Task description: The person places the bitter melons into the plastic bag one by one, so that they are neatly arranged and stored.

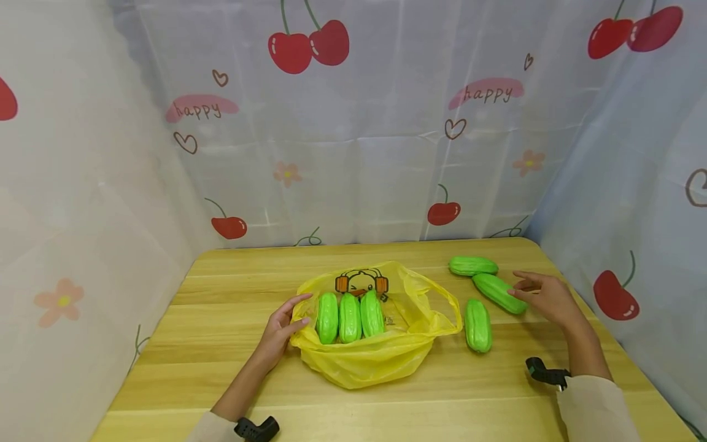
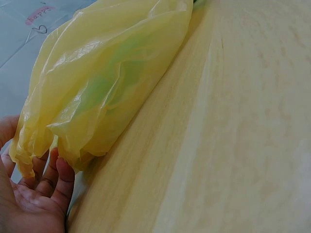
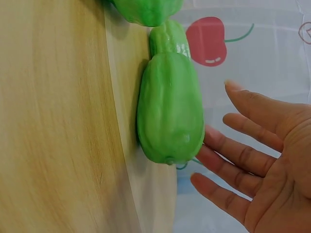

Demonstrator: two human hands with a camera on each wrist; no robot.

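A yellow plastic bag (image 1: 364,362) lies with its mouth wide, holding three bright green ridged cucumbers (image 1: 350,318) side by side. My left hand (image 1: 276,331) grips the bag's left rim, thumb inside; in the left wrist view the yellow film (image 2: 112,73) passes between thumb and curled fingers. On the right, my right hand (image 1: 549,298) spreads its fingers over the near end of a slanted cucumber (image 1: 499,293). The right wrist view shows that cucumber (image 3: 170,107) beside the fingertips, not grasped; whether they touch is unclear.
Behind the slanted cucumber lies another cucumber (image 1: 472,266), and one more cucumber (image 1: 477,325) stands nearer, just right of the bag's handle loop (image 1: 455,313). All rest on a wooden table (image 1: 232,380). A cherry-printed curtain (image 1: 353,184) encloses the back and sides.
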